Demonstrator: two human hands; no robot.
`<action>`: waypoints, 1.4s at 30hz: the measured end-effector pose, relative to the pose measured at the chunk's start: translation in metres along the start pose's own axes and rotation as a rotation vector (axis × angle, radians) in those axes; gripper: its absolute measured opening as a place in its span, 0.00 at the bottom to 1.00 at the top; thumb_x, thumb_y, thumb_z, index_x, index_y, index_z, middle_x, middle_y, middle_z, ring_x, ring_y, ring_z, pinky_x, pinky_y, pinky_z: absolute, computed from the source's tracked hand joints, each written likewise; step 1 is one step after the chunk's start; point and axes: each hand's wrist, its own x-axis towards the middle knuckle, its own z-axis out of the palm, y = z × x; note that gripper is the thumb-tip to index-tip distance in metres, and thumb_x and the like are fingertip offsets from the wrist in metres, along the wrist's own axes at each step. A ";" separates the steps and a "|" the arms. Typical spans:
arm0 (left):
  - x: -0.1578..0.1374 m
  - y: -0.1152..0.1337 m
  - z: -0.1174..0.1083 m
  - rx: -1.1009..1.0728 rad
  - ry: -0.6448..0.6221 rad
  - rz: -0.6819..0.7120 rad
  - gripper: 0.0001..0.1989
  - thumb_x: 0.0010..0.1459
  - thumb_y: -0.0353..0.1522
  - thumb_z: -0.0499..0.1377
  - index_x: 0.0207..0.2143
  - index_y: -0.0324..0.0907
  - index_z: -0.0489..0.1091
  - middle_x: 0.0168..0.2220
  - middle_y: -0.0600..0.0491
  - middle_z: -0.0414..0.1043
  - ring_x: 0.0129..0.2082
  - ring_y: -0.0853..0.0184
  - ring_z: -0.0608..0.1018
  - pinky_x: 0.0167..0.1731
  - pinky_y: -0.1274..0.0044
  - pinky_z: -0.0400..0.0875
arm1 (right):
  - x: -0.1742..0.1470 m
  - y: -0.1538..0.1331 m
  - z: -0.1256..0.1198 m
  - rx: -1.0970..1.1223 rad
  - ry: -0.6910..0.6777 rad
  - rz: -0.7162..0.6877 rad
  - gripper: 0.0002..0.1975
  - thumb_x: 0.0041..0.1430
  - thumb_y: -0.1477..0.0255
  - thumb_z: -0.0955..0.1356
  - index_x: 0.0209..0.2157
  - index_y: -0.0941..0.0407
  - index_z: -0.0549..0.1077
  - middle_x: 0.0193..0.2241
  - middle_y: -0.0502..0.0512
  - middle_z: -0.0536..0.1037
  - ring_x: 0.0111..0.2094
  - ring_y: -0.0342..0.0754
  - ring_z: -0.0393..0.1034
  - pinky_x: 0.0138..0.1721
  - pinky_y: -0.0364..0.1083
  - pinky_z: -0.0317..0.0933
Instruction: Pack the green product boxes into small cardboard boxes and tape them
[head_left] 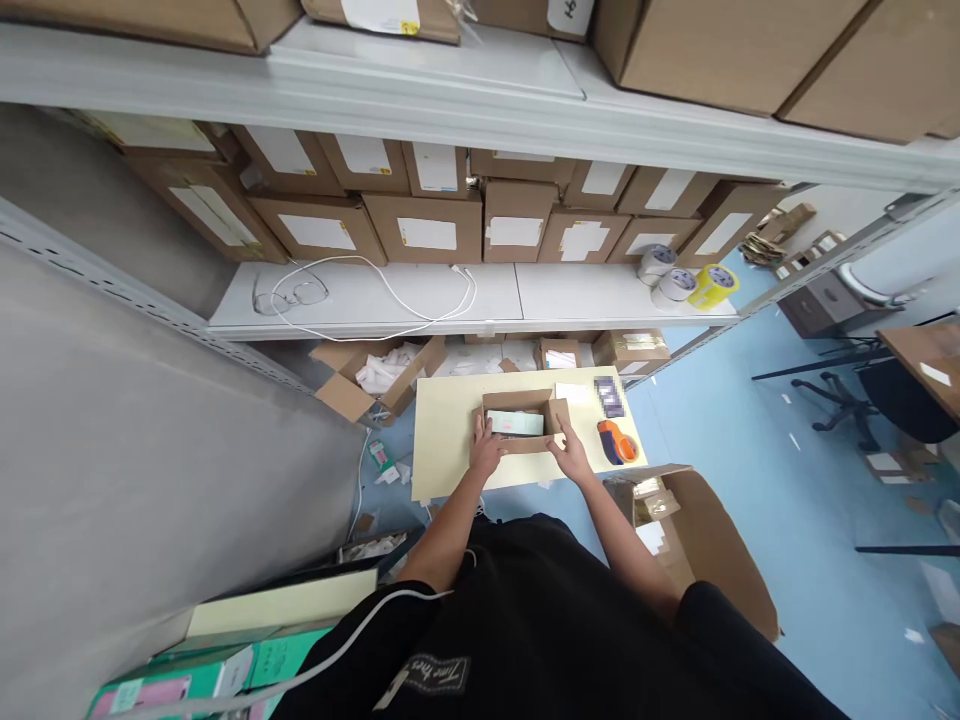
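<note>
An open cardboard box (529, 445) stands on a pale yellow table, with a mint-green box (516, 423) lying inside it. My left hand (486, 450) grips the carton's left front corner, its fingers close to the end of the mint-green box. At the right front corner, my right hand (571, 455) holds the carton's edge between thumb and fingers. To the right on the table lie an orange tape dispenser (618, 443) and a purple item (608, 396) blurred by pixelation. A white paper (572, 392) rests behind the carton.
Shelves of labelled cartons (426, 228) rise behind the table (442, 465). Tape rolls (677, 286) and a white cable (390, 290) lie on the middle shelf. A carton with white packing (386, 370) stands left; a large open carton (720, 540) stands right.
</note>
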 end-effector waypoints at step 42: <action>-0.563 0.158 0.212 -0.297 0.949 -1.017 0.07 0.60 0.35 0.65 0.38 0.44 0.82 0.72 0.48 0.58 0.72 0.42 0.58 0.70 0.51 0.57 | -0.316 -0.032 0.052 0.017 -1.125 -0.707 0.30 0.64 0.55 0.69 0.65 0.48 0.71 0.70 0.57 0.64 0.72 0.61 0.56 0.72 0.63 0.48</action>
